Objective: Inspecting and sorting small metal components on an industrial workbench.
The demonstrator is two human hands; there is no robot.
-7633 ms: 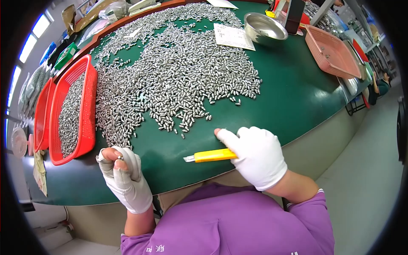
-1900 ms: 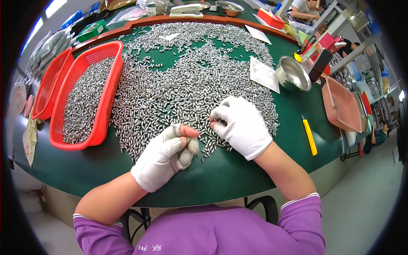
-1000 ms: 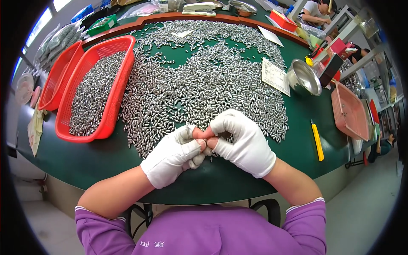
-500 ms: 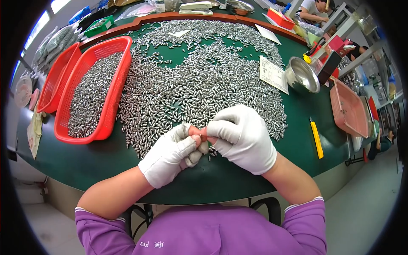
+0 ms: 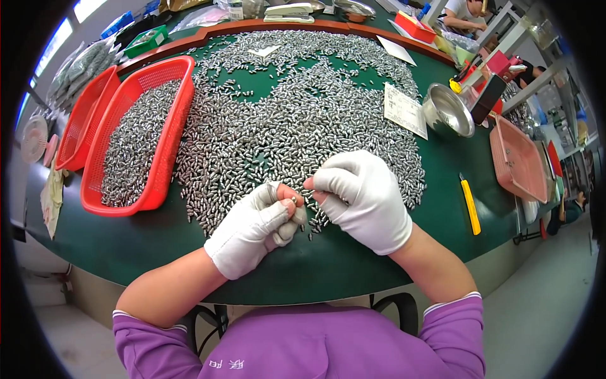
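Note:
My left hand [image 5: 255,226], in a white glove with bare thumb and fingertips, pinches a small silver metal piece [image 5: 293,200] between thumb and forefinger. Just right of it, my right hand [image 5: 365,203] wears a similar glove. Its thumb and forefinger tips are a little apart, with nothing visible between them. Both hands hover over the near edge of a wide spread of small silver bullet-shaped metal pieces [image 5: 252,139] on the green tabletop [image 5: 303,271]. A few loose pieces lie just under the gap between my hands.
On the left a red plastic basket [image 5: 175,136] holds more metal pieces, beside another red basket [image 5: 77,142]. To the right are a written paper slip [image 5: 404,110], a steel bowl [image 5: 449,110], a yellow cutter knife [image 5: 469,207] and a pink basket [image 5: 517,164]. A person [image 5: 464,18] sits beyond, upper right.
My fingertips, which met at the small piece, have separated. My right hand has moved slightly up and away, its fingers parting; my left hand stays nearly in place.

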